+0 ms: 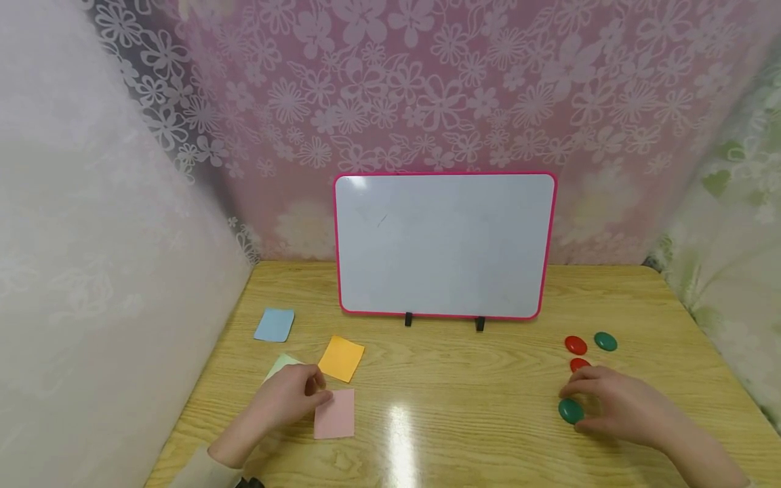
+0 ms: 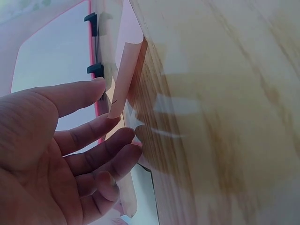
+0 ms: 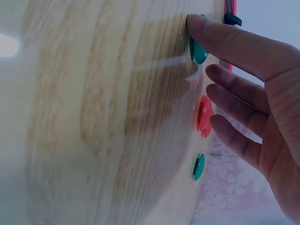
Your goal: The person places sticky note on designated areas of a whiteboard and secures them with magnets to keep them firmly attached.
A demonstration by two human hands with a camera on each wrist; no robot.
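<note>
- Lifting the near-left edge of the pink sticky note (image 1: 335,413), your left hand (image 1: 287,396) has its fingers (image 2: 89,91) loosely spread under and against the paper; the left wrist view shows that edge curled up off the wooden table (image 1: 464,407), touched but not clearly pinched.
- Resting at the near right, your right hand (image 1: 616,403) has its fingers relaxed, with the index fingertip (image 3: 199,23) pressing on the near green magnet (image 1: 570,411); nothing is clamped there.
- The pink note lies flat near the left of the table, with an orange note (image 1: 341,358) just beyond it, a pale green note (image 1: 282,364) partly under your left hand, and a blue note (image 1: 274,324) farther left.
- Two red magnets (image 1: 575,346) and a second green magnet (image 1: 605,341) sit just beyond your right hand, close together.
- The whiteboard (image 1: 444,245), pink-framed, stands upright on two black feet at the far middle.
- Expect the note to be feather-light, limp and easy to crease; take it by a free corner, peeling gently.
- Expect the magnet to be small, hard and smooth, probably slippery; pinch it by its rim from both sides.
- No brand, label or readable writing shows; the board carries only a faint mark.
</note>
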